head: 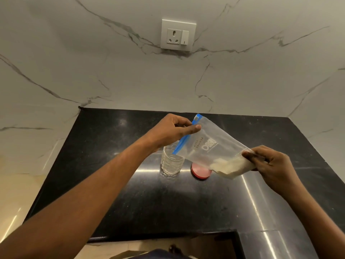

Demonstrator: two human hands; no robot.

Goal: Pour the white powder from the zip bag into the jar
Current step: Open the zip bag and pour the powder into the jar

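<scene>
- Two bare hands are seen over the black counter [115,165]; the zip bag [211,146] is held between them, clear of the surface.
- Nearest: the right hand [268,161] is closed in a pinch on the bag's lower corner, where the white powder [229,165] is gathered.
- Farther: the left hand [173,129] is closed on the blue zip strip [183,139], thumb on the near face, fingers behind.
- Bag's long axis is noted as slanted, with the zip end up and to the left and the powder end lower and to the right.
- Whether the zip is parted cannot be told.
- Beyond and below: the jar [170,163], clear and textured, is stood upright with its mouth uncovered, directly under the lower end of the zip strip.
- A red lid [200,171] is laid flat just beside the jar, under the bag.
- Judgement: the left hand is nearer the jar; the powder end must be raised above the zip end before anything can flow.
- Risk judged: spill past the narrow mouth.
- Farthest: a wall socket [178,35] is set in the marble wall.
</scene>
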